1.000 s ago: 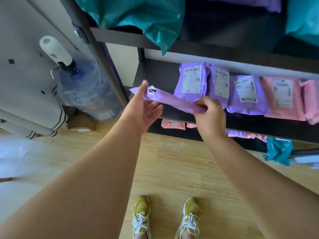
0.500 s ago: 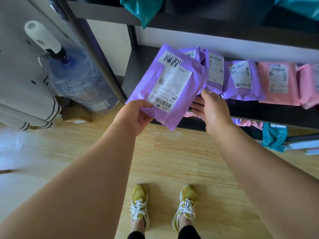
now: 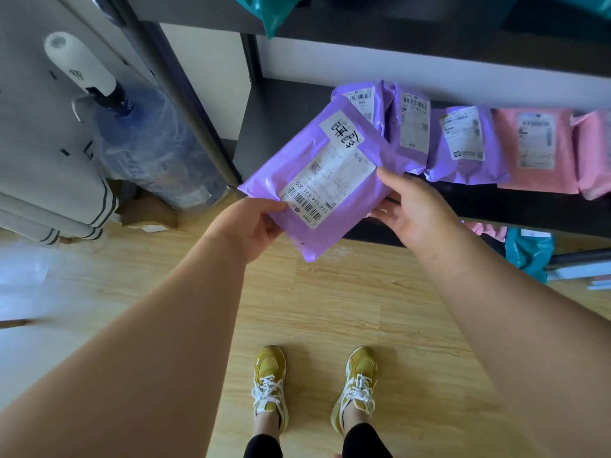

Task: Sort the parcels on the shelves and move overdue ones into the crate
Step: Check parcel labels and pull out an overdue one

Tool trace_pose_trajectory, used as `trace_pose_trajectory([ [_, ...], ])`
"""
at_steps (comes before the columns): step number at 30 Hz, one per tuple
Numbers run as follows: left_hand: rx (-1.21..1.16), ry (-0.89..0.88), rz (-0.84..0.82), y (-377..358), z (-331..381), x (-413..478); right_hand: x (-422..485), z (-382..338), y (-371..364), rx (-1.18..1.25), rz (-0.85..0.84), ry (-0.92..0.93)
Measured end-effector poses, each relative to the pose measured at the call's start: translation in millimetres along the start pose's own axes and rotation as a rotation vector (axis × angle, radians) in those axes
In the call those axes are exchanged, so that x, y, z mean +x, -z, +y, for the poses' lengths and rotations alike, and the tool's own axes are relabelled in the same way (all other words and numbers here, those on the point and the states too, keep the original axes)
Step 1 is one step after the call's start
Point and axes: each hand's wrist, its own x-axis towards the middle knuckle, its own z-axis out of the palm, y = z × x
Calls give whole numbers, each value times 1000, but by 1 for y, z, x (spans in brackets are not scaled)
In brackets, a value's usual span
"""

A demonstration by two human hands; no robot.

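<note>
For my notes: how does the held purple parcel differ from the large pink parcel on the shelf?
The purple parcel is held tilted by the left hand and right hand; the pink parcel rests on the shelf, untouched. The purple parcel has an extra handwritten sticker; the pink parcel shows none. Both carry white printed labels.

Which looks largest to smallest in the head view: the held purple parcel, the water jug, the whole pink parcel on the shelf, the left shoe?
1-2. water jug and held purple parcel: they look alike, and the parcel is nearer the camera, so unranked.
3. pink parcel
4. left shoe
</note>
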Motion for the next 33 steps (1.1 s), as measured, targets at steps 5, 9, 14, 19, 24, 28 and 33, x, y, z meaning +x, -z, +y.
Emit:
trace_pose_trajectory([
  [5, 306, -55, 36, 6, 13, 10, 1, -11, 7, -319, 204, 169],
  [9, 643, -147, 18, -14, 31, 8, -1, -14, 0, -673, 78, 333],
  [14, 710, -195, -56, -44, 48, 10, 3, -7, -7, -935, -90, 317],
  [19, 718, -295, 127, -54, 46, 14, 3, 2, -2, -811, -118, 293],
  [24, 470, -292, 298, -56, 30, 18, -1, 4, 3, -390, -39, 94],
  [28, 428, -122, 99, -52, 12, 14, 1, 0, 5, -90, -55, -21],
  [33, 264, -61, -64, -54, -4, 18, 2, -1, 3, 0, -141, -66],
])
